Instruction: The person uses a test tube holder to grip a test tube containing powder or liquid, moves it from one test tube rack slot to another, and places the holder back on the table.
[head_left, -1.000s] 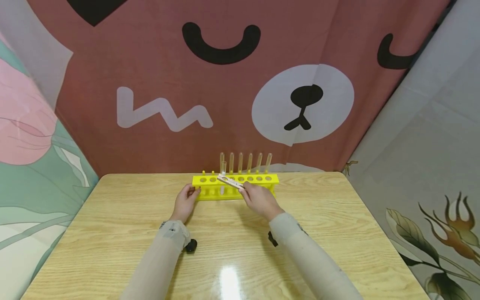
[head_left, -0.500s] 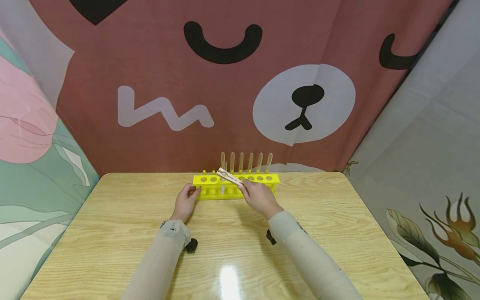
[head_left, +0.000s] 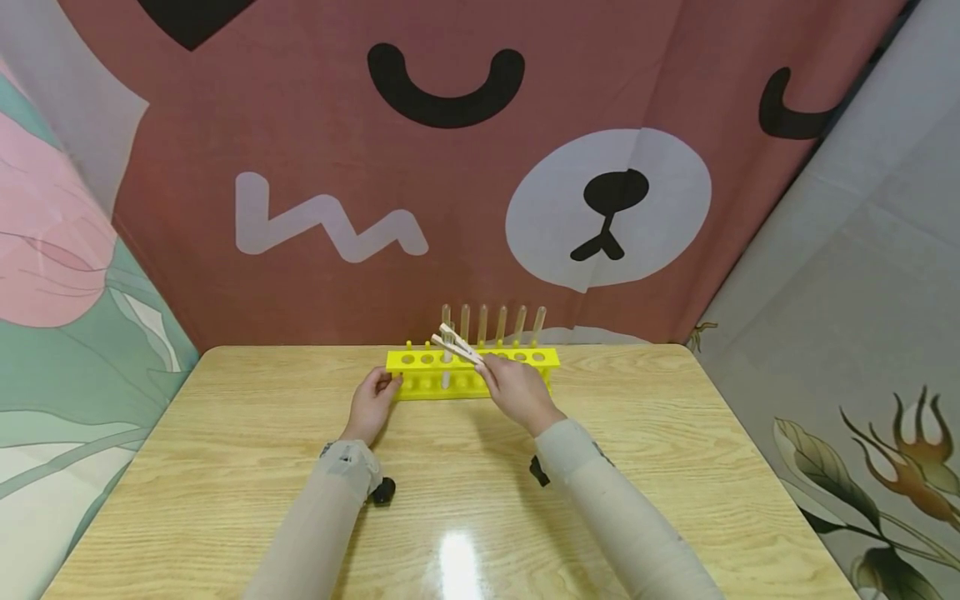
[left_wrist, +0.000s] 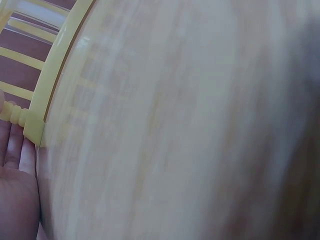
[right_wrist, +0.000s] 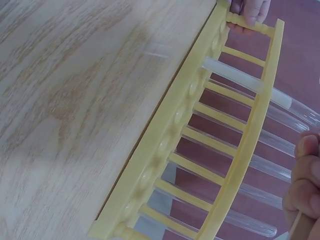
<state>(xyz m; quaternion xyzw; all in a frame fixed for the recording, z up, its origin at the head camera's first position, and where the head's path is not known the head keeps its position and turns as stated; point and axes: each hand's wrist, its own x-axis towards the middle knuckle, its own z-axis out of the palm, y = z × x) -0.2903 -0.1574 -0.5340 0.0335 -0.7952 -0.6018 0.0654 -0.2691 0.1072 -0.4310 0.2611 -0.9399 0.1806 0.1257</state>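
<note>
A yellow test tube rack (head_left: 472,393) stands at the table's back. My left hand (head_left: 370,406) grips its left end post (left_wrist: 14,114), fingers wrapped round it. In my right hand (head_left: 519,396) is a wooden test tube holder (head_left: 467,352), gripped near its handle end and slanting up to the left. Its two prongs are spread, their tips overlapping the upper part of a test tube in the head view. That tube (right_wrist: 245,80), partly filled with white, stands upright in the third front hole from the left.
Several clear test tubes (head_left: 502,325) sit upside down on the rack's rear pegs, close behind the right hand. Two rear pegs at the left (head_left: 408,344) are bare. A printed curtain (head_left: 465,183) hangs directly behind the wooden table (head_left: 285,467).
The holder's far end has risen and its prongs have spread apart at the white-filled tube. My right hand has shifted only slightly; the left hand and rack stay in place.
</note>
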